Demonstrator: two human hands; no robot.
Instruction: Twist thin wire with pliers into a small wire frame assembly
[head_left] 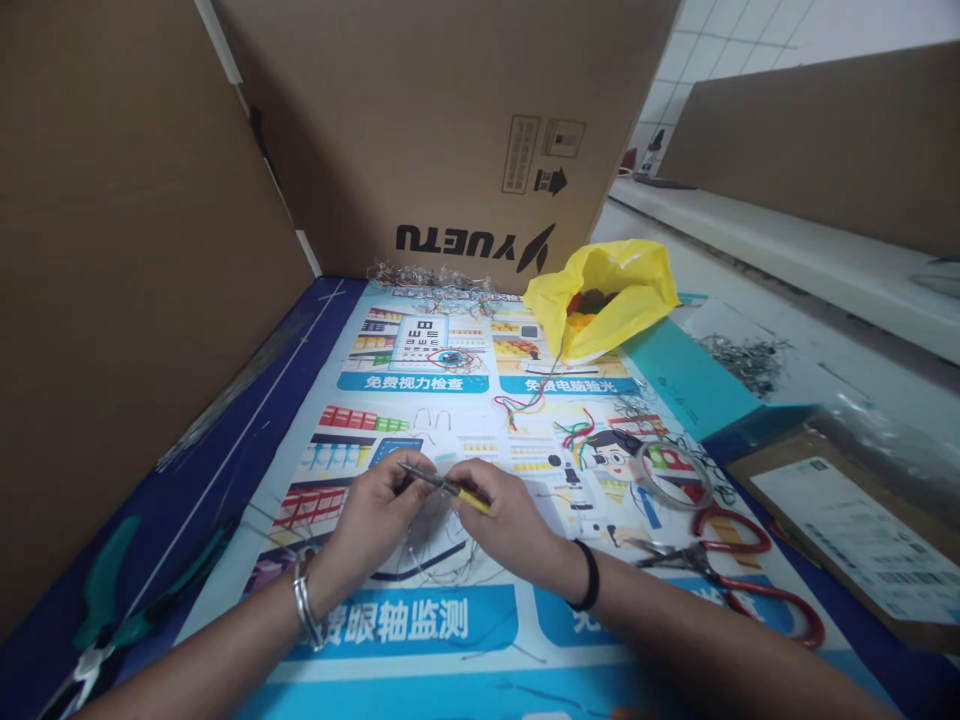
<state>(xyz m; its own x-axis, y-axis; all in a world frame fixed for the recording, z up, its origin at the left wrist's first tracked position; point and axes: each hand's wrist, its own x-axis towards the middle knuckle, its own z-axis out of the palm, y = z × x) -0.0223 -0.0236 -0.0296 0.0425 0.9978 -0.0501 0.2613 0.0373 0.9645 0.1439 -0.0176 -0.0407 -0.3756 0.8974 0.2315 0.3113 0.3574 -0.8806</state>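
Observation:
My right hand [506, 515] is closed round small pliers with yellow handles [474, 500], their dark jaws pointing left across my left fingers. My left hand [386, 515] is pinched beside the jaws. Fine wire [450, 572] hangs in loose loops below both hands and appears to run up into the left fingers; the exact grip point is hidden. Both hands are over the middle of a printed poster sheet [491, 430]. Near my right forearm lie red-handled scissors [697, 560], blades toward the left.
Green-handled pliers [112, 630] lie at the left. A yellow bag [600, 300] stands behind, near red and green cords [517, 405]. A clear tape roll [675, 475], a teal box flap [690, 390] and a labelled package [862, 530] lie right. Tall cardboard [420, 130] closes off the back.

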